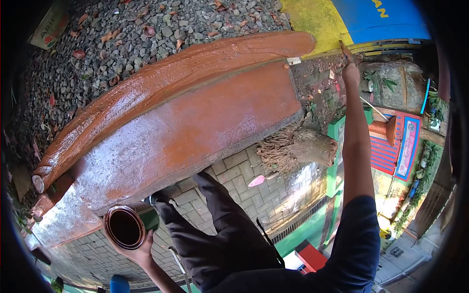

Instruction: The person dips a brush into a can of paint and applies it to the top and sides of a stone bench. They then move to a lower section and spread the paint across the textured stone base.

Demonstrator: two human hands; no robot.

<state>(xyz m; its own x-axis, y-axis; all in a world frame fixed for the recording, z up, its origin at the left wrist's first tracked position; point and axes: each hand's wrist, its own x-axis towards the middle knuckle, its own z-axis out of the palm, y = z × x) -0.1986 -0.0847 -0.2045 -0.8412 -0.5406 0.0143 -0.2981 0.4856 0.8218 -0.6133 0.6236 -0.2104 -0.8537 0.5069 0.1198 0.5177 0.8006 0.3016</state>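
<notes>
My left hand [141, 251] is wrapped around a paint can [146, 215], whose open top shows dark brown paint. It is beside the near edge of a low slab [205, 127] coated in brown. My right arm stretches far out to the upper right. At its end my right hand [350, 72] looks closed, with a narrow brownish shape pointing from it toward a yellow surface [322, 24]; what this shape is I cannot make out. A long log-shaped rail [161, 73], glossy brown along much of its length, runs behind the slab.
Grey gravel [146, 39] with dry leaves lies beyond the rail. A blue painted surface [391, 22] adjoins the yellow one. A rough stump-like block [303, 149] stands on the paving [244, 180] near my legs. A red-and-blue panel [395, 144] is at right.
</notes>
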